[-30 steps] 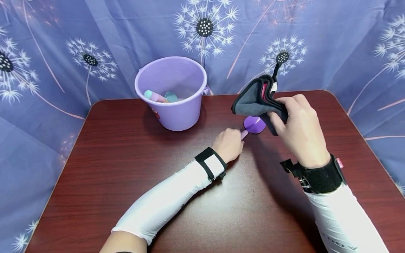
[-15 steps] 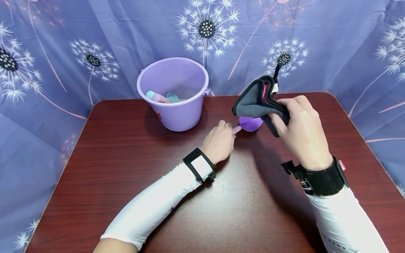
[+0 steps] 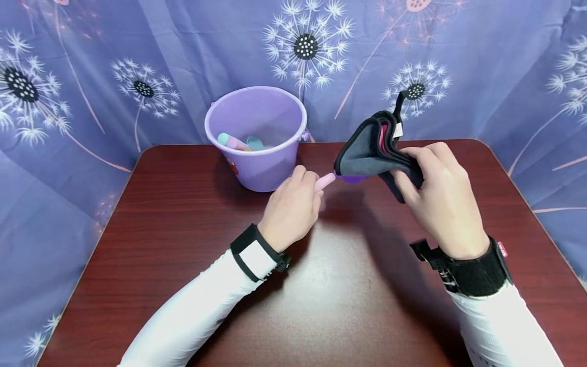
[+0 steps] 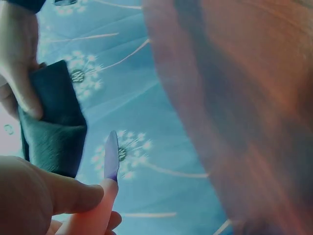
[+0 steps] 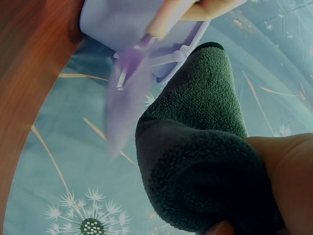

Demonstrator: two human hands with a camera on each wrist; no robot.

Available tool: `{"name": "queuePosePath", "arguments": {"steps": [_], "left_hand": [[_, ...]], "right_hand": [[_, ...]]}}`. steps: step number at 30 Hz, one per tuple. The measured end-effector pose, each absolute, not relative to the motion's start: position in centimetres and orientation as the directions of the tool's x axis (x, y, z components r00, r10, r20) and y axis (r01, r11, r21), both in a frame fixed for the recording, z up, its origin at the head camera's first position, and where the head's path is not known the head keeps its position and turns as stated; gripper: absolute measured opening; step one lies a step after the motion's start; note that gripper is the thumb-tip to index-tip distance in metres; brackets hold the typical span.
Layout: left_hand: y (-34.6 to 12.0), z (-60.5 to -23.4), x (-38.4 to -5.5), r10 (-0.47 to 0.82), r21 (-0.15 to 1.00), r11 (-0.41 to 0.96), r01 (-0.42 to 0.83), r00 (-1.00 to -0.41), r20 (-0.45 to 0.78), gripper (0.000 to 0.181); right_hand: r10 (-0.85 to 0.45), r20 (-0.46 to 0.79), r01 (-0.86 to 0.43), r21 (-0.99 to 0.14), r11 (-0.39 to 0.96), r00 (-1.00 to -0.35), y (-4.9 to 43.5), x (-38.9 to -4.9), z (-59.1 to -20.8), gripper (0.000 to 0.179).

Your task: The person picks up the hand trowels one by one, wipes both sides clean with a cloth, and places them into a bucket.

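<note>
My left hand (image 3: 291, 209) grips the pink handle of a purple toy shovel (image 3: 325, 181) in the head view. Its purple blade is partly hidden behind a folded grey cloth (image 3: 367, 153), but shows in the left wrist view as a narrow blade (image 4: 112, 159), seen edge-on. In the right wrist view the shovel (image 5: 128, 93) is blurred. My right hand (image 3: 442, 199) pinches the cloth between thumb and fingers, above the table. The cloth is fuzzy, with black edging, a white tag, a black loop and a pink strip in its folds.
A lilac bucket (image 3: 266, 173) stands at the back of the brown table (image 3: 183, 244), left of both hands. Inside it lie a pink, mint-ended item (image 3: 234, 141) and a teal piece (image 3: 255, 143). A blue dandelion-print curtain (image 3: 192, 61) hangs behind.
My left hand has moved left and slightly up, bringing the shovel with it towards the bucket. The right hand and cloth stay nearly in place.
</note>
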State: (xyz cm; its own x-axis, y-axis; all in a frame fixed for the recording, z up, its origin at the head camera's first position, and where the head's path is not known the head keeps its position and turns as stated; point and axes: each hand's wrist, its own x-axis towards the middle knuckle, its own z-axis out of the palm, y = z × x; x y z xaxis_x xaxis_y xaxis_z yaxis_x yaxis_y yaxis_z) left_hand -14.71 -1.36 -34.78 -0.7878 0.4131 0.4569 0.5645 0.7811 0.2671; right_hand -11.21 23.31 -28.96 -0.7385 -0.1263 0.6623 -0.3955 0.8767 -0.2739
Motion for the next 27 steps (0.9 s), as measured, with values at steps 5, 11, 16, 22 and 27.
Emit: {"name": "queuePosePath", "arguments": {"steps": [5,11,16,22,27], "left_hand": [[-3.0,-33.4,-13.8,0.394,0.247,0.771,0.587,-0.744,0.54,0.013],[-4.8,-32.2,-12.9,0.388,0.205,0.776,0.597,-0.707,0.591,0.015],[-5.8,-31.9,-12.3,0.399,0.178,0.778,0.603,-0.692,0.601,0.021],[-6.6,-31.9,-11.6,0.416,0.156,0.767,0.623,-0.667,0.618,0.023],[-6.9,-31.9,-11.1,0.424,0.12,0.766,0.632,-0.636,0.644,0.021]], "right_hand": [[-0.156,0.683,-0.43,-0.251,0.867,-0.714,23.0,-10.9,-28.7,0.029],[-0.221,0.721,-0.503,-0.202,0.84,-0.657,22.4,-10.6,-28.4,0.03],[-0.313,0.733,-0.576,-0.13,0.807,-0.604,21.9,-10.4,-28.1,0.031],[-0.405,0.757,-0.625,-0.005,0.78,-0.512,20.7,-10.1,-28.1,0.027],[-0.446,0.787,-0.662,0.064,0.747,-0.427,19.4,-9.9,-28.0,0.022]]}}
